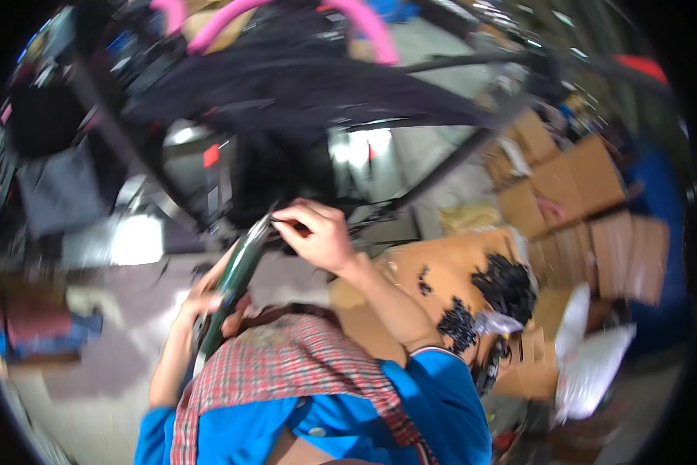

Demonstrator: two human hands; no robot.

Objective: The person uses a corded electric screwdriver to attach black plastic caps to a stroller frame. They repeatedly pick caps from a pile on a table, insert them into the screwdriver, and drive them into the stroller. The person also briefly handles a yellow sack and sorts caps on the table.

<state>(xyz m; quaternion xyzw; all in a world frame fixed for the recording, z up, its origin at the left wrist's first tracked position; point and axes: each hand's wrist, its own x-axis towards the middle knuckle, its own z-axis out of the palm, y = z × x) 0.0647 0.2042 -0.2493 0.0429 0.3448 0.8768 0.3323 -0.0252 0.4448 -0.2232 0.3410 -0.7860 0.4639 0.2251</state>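
Note:
My left hand [206, 298] is wrapped round a long green tube-shaped tool [241, 268] with a silver tapered nose, much like a power screwdriver. The tool slants up and to the right in front of my apron. At its tip my right hand [317, 235] is closed in a pinch; a small dark piece shows at the fingers, too blurred to name. Just beyond both hands stands a black frame [447, 160] with dark fabric [302, 89] stretched across it.
Pink curved tubes [372, 31] rise at the far side. On my right, a cardboard surface [410, 271] bears heaps of small black parts [503, 287] and a clear plastic bag [497, 322]. Cardboard boxes [577, 182] are stacked behind it. Folded cloth [46, 322] lies far left.

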